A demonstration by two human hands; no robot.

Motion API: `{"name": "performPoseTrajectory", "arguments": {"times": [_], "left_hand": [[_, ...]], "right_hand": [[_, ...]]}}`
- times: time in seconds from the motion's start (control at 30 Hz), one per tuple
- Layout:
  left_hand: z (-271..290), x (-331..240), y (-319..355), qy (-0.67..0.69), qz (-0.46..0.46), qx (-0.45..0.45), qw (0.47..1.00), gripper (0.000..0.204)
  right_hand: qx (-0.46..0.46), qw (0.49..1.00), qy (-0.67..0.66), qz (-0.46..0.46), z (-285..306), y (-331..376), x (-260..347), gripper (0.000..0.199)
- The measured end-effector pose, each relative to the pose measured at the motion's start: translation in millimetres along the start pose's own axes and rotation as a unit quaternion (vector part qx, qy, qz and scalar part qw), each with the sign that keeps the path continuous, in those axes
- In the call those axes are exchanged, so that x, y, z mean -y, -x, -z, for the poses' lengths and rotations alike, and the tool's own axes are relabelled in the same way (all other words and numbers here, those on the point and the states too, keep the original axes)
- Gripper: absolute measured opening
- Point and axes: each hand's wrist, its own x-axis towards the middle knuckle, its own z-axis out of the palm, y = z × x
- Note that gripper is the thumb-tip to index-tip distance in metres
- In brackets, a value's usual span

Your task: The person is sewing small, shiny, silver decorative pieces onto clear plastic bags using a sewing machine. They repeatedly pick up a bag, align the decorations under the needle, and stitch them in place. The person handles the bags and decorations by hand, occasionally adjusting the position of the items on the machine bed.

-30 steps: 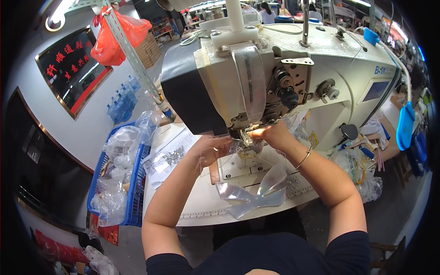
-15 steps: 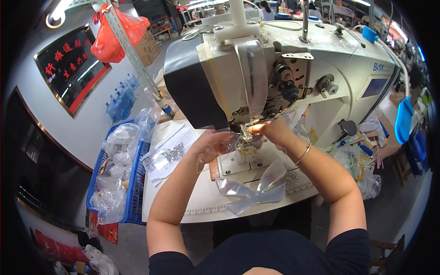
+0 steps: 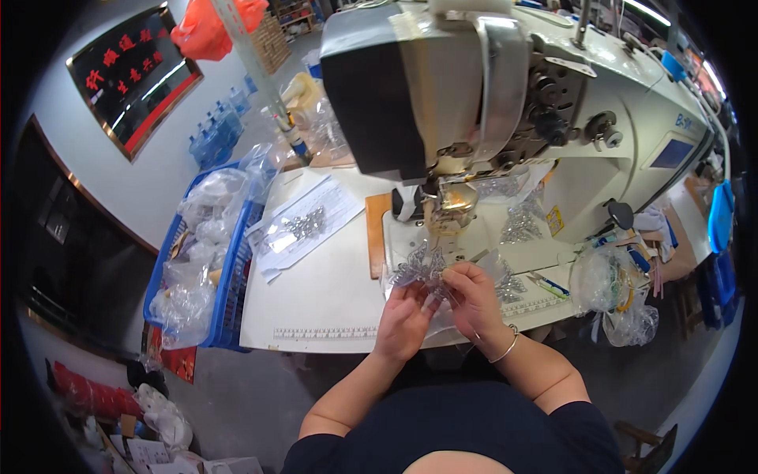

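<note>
Just in front of the sewing machine's needle area, both hands pinch a silver, glittery butterfly-shaped ornament (image 3: 420,265). My left hand (image 3: 404,322) supports it from the near left, palm turned up. My right hand (image 3: 474,299) grips its right side with thumb and fingers. Clear plastic sheet (image 3: 442,322) shows around and below the fingers; how it joins the ornament is hard to make out. The sewing machine's head (image 3: 454,193) stands just beyond the hands. More silver ornaments (image 3: 509,286) lie right of my right hand.
Left on the table (image 3: 316,304), papers (image 3: 335,204) carry a heap of silver ornaments (image 3: 304,223). Another heap (image 3: 523,223) lies under the machine arm. Small snips (image 3: 549,286) rest at the right. A blue basket (image 3: 229,292) of plastic bags stands left of the table.
Both hands have come back from under the needle toward me and closer together. A silver ornament now shows in them; the clear bow-shaped plastic no longer lies plainly visible at the front.
</note>
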Motion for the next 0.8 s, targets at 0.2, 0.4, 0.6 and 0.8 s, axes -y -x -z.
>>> {"name": "performPoseTrajectory", "arguments": {"times": [0.2,0.4,0.6,0.8], "left_hand": [[-5.8,6.5,-6.0,-0.181,-0.118,-0.113,0.97,0.024],[-11.7,-0.4,-3.0,-0.168,-0.111,-0.15,0.968,0.025],[-8.9,-2.7,-2.4,-0.218,-0.116,-0.155,0.957,0.024],[-6.7,-1.0,0.2,-0.262,-0.046,-0.128,0.955,0.025]], "right_hand": [[0.017,0.999,-0.004,-0.039,-3.2,7.9,-4.3,0.005],[0.057,0.995,0.029,-0.075,0.3,13.0,4.2,0.024],[0.077,0.996,0.037,0.023,19.0,3.6,30.4,0.045],[0.203,0.882,0.424,-0.032,-12.2,-22.0,72.6,0.026]]}}
